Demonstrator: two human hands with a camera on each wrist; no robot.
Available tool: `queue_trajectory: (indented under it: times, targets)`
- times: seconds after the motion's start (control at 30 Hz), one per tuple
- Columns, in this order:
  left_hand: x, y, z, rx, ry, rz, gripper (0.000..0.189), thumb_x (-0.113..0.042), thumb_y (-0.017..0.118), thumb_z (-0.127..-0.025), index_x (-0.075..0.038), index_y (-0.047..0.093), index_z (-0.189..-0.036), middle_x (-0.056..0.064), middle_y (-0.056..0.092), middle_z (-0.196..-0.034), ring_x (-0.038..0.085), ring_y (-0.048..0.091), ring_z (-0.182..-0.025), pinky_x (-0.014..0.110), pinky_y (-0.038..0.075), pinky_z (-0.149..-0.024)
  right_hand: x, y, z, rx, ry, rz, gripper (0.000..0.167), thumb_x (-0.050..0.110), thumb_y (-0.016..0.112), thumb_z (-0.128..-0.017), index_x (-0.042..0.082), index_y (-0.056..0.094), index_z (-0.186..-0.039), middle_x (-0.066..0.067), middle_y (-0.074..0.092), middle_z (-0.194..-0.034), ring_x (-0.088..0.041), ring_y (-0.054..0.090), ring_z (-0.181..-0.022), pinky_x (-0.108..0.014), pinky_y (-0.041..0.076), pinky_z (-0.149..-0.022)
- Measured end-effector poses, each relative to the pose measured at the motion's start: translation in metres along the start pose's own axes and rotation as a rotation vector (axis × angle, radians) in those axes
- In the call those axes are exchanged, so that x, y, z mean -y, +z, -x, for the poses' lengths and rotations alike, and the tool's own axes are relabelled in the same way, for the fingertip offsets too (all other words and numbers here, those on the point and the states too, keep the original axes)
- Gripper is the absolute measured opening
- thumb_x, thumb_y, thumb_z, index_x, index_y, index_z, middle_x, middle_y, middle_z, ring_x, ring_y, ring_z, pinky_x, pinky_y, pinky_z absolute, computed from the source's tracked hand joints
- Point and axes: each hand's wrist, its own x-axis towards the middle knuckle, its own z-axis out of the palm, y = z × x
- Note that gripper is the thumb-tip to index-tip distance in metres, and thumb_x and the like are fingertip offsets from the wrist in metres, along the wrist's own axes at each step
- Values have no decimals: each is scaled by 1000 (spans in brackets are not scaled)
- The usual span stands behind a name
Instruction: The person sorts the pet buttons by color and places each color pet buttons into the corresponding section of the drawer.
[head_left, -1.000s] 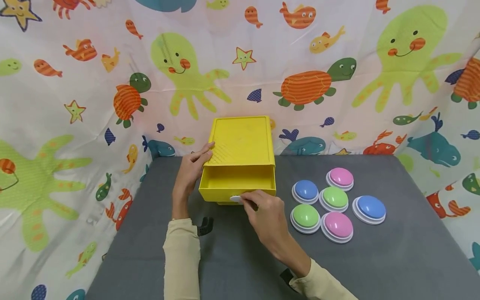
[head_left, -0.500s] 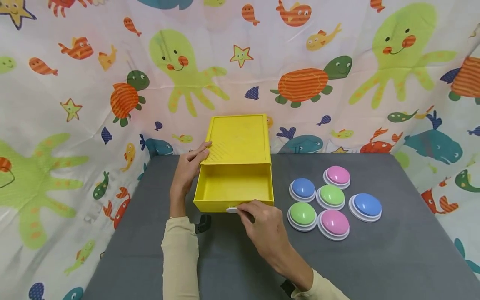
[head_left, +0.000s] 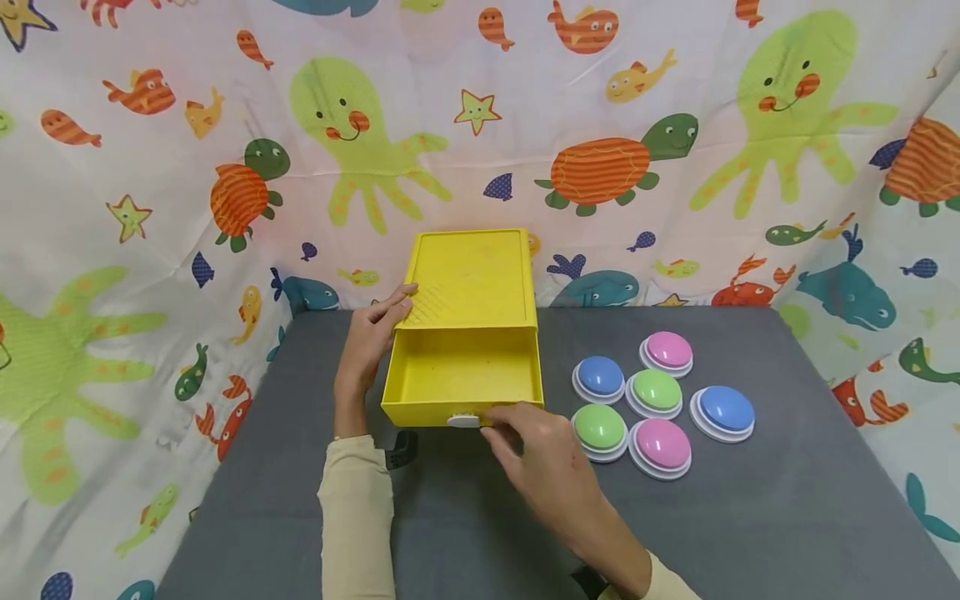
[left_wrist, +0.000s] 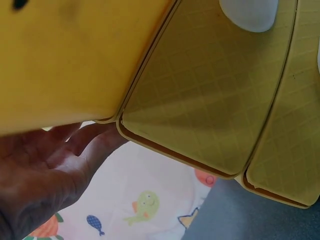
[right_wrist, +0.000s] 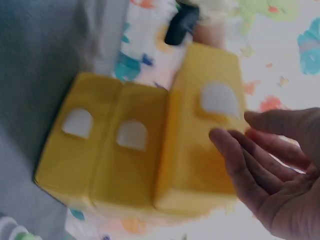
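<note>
A yellow drawer cabinet (head_left: 476,275) stands on the dark grey table, its top drawer (head_left: 420,414) pulled out; the inside shows bare yellow surfaces. At the cabinet's left side, my left hand (head_left: 367,337) touches the side and upper edge with its fingers extended. My right hand (head_left: 551,467) is just right of the drawer's white handle (head_left: 463,422). In the right wrist view, thumb and fingers of the right hand (right_wrist: 280,175) are apart, with nothing between them, clear of the handle (right_wrist: 219,99). Two lower drawers (right_wrist: 120,175), each with a white handle, are pushed in.
Right of the cabinet lie several round push-button lights on white bases, among them a green one (head_left: 600,427), a pink one (head_left: 660,443) and a blue one (head_left: 727,408). A sea-animal patterned cloth (head_left: 480,167) hangs behind and at both sides of the table (head_left: 465,533).
The top drawer has come further out toward me. My right hand has let go of its handle and shifted slightly right. The left hand stays at the cabinet's side.
</note>
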Motion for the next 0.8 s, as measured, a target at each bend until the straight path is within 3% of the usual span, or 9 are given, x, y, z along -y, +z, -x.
queue_trajectory:
  times: [0.17,0.37,0.43,0.47,0.5,0.57,0.6,0.67,0.8]
  targets:
    - [2,1,0,3,14,7,47,-41,60,-106,-20,61,-149,-2,48,-164,23,39,-157,62,43,-118,-25,-33,-3,20,177,-83,12,11,90,-81,13,81,-90,2,77,-82,-6,67,-71,-24,62,-70]
    - [1,2,-4,-16,29,2,47,-44,61,-105,-24,62,-147,-4,50,-162,17,41,-155,55,45,-119,-80,-58,-18,204,319,-66,13,19,87,-86,11,80,-92,-2,78,-85,-14,72,-76,-30,64,-73]
    - [0,1,-6,-22,32,-19,46,-46,60,-105,-26,62,-147,-5,52,-161,9,58,-136,43,54,-109,-99,-61,-23,275,311,-60,14,19,86,-87,9,80,-95,-5,79,-88,-19,75,-80,-35,65,-76]
    - [0,0,-6,-28,32,-28,46,-46,60,-105,-27,63,-147,-6,53,-160,6,66,-115,35,59,-97,-108,-61,-26,308,313,-56,16,20,85,-88,7,80,-97,-8,79,-92,-22,77,-83,-37,66,-77]
    - [0,0,-6,-36,33,-34,45,-46,60,-105,-27,63,-146,-6,54,-159,4,66,-91,27,58,-82,-116,-60,-30,343,317,-47,19,20,84,-89,6,80,-101,-11,80,-96,-27,78,-88,-40,66,-79]
    - [2,-2,-4,-55,26,-41,45,-45,60,-105,-27,64,-146,-4,56,-157,5,42,-56,22,42,-57,-133,-56,-38,407,319,11,25,20,81,-91,3,78,-108,-17,79,-106,-35,76,-99,-46,65,-84]
    - [3,-3,-3,-62,21,-40,45,-44,60,-106,-26,64,-146,-4,56,-157,7,28,-51,24,33,-52,-141,-52,-42,440,320,45,29,21,80,-92,1,77,-113,-21,77,-113,-39,74,-105,-50,64,-88]
    - [5,-3,-2,-68,22,-33,45,-43,60,-106,-24,64,-146,-3,56,-157,6,28,-48,25,26,-48,-156,-45,-50,489,325,125,38,21,80,-92,-2,73,-122,-26,72,-124,-44,68,-115,-56,60,-95]
    - [7,0,0,-59,16,-42,46,-46,60,-105,-26,63,-147,-5,54,-159,0,44,-64,24,31,-52,-181,-30,-57,559,356,257,59,20,84,-87,-2,63,-138,-34,59,-134,-48,60,-120,-62,55,-99]
